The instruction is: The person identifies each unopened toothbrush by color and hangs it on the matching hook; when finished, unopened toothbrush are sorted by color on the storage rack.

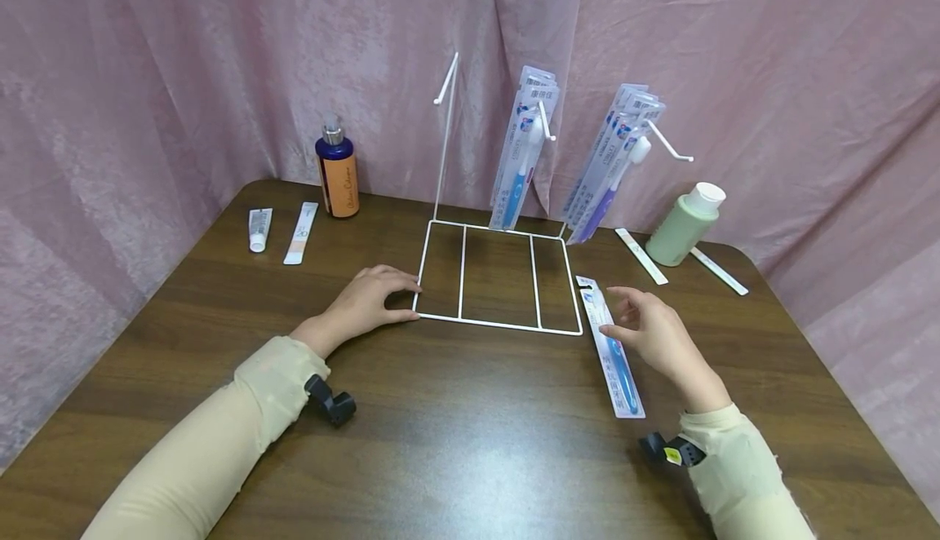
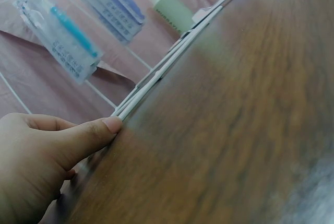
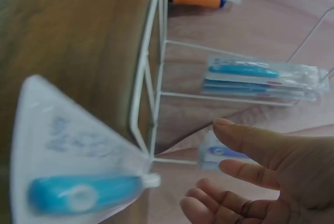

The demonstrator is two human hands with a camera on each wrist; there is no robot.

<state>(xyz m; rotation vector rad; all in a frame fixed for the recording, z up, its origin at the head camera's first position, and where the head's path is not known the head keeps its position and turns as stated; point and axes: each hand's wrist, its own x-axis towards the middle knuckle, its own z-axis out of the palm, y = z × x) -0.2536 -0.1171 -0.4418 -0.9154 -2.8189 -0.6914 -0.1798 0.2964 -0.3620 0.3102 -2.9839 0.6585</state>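
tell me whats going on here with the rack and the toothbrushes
A person sits at a wooden table with a white wire display rack in front of them. The left hand rests on the table with its fingers against the rack's base, steadying it. The right hand hovers open just over a packaged toothbrush lying flat beside the rack. Two bunches of toothbrush packs hang on the rack's hooks; a third hook is bare.

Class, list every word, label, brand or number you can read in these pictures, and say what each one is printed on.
None can be read for sure.
Orange label on the blue bottle: script writing, too small to read.
Hanging toothbrush packs: print and barcodes, too small.
Toothbrush pack on the table beside the right hand: print blurred.
Small tube and flat strip: marks too small.
Green bottle: no label showing.
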